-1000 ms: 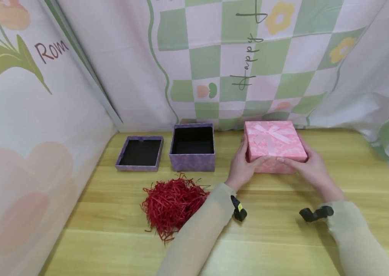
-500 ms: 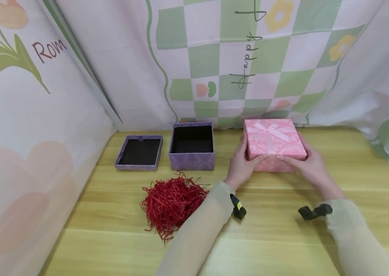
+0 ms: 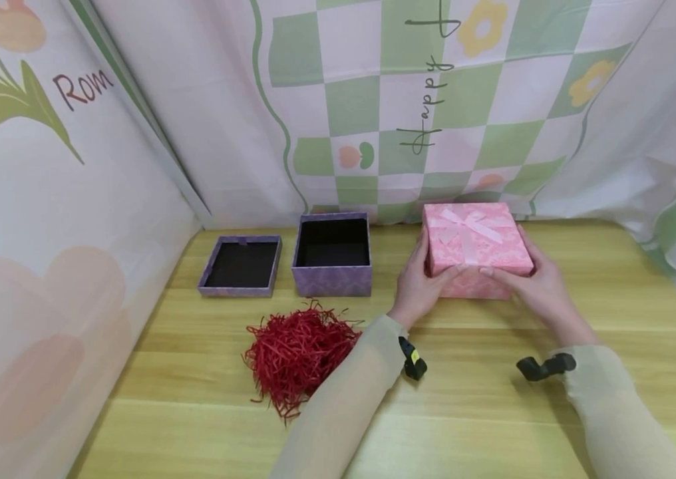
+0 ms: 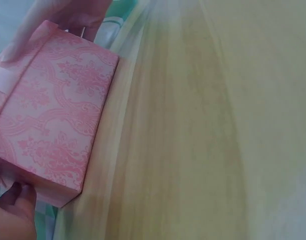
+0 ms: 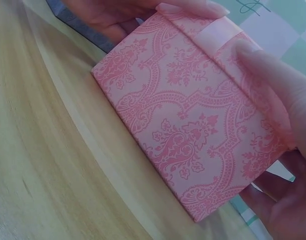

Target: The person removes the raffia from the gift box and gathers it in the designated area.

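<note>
A pink patterned gift box [image 3: 476, 243] with a ribbon bow on its lid is at the back right of the table in the head view. My left hand [image 3: 420, 286] grips its left side, thumb across the front. On the opposite side my right hand [image 3: 544, 286] holds it the same way, its thumb near the other thumb at the lid's front edge. Both wrist views show the box's patterned front [image 5: 183, 110] close up, with fingers curled at its sides. Its inside is hidden.
Left of the pink box stands an uncovered purple box [image 3: 333, 279] with a dark interior. Beside it lies a purple lid [image 3: 236, 291], inside facing up. A heap of red shredded paper [image 3: 299, 356] lies near my left forearm. Patterned curtains [image 3: 350, 100] border the wooden table [image 3: 464, 412].
The top of the pink box sits slightly higher at the back in the head view. Both hands keep their hold on it. The purple box, lid and red paper stay put.
</note>
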`<state>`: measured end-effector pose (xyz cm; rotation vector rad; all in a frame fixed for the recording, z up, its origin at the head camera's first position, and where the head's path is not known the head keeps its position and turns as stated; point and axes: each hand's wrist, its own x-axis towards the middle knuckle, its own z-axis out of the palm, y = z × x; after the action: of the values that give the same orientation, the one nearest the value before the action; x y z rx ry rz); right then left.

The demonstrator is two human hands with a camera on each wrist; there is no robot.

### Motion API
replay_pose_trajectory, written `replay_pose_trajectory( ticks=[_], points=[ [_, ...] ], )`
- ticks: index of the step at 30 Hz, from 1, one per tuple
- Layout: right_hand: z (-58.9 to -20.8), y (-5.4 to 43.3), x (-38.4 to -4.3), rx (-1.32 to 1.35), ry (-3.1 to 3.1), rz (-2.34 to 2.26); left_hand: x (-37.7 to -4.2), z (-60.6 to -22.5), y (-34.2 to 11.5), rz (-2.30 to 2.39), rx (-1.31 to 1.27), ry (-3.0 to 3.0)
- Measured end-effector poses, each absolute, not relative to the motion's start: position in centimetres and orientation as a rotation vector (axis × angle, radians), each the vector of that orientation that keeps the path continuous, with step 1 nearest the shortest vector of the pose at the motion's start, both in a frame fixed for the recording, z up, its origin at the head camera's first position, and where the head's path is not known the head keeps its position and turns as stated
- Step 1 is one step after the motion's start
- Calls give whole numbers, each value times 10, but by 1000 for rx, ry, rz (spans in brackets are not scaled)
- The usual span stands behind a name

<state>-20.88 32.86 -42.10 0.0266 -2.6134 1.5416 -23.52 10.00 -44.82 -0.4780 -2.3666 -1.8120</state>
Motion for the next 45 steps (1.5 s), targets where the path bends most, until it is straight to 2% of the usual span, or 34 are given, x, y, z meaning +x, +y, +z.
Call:
replay_pose_trajectory(
  ticks=[14, 45],
  points=[
    [-419, 328, -208, -17, -2559, 1585, -234, -441, 101, -1759, -411, -2425],
    [-402, 336, -206, 11, -2456, 1670, -226, -419, 98, -1628, -479, -2318]
  ],
)
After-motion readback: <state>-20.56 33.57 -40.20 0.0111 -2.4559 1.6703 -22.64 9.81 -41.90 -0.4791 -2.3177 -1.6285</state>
